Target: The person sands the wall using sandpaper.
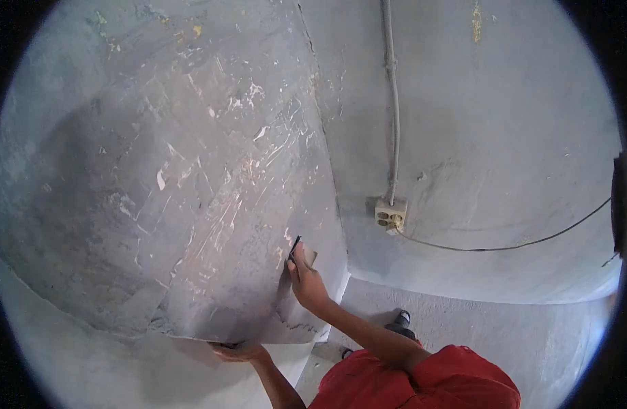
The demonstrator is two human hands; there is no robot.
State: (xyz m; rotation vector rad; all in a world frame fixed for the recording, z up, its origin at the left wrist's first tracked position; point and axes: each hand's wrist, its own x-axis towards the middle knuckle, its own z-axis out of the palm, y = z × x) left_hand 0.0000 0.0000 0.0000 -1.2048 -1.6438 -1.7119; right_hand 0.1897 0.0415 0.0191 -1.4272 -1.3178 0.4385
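Observation:
My right hand (309,288) is closed around a flat scraper (297,245) with a dark edge, held against the patchy grey wall (211,170). A pale flat part shows beside the fingers, though the grip hides most of the tool. Lower and to the left, my left hand (240,352) reaches along the bottom edge of that wall face. Its fingers stretch out to the left just under the edge, partly in shadow. White scrape marks and rough patches cover the wall around and above the right hand.
A wall socket (391,215) with a plug and conduit (393,102) is on the adjoining wall to the right. From it a thin cable (490,249) runs to a dark object (620,204) at the right edge. A shoe (402,317) stands on the grey floor (463,327).

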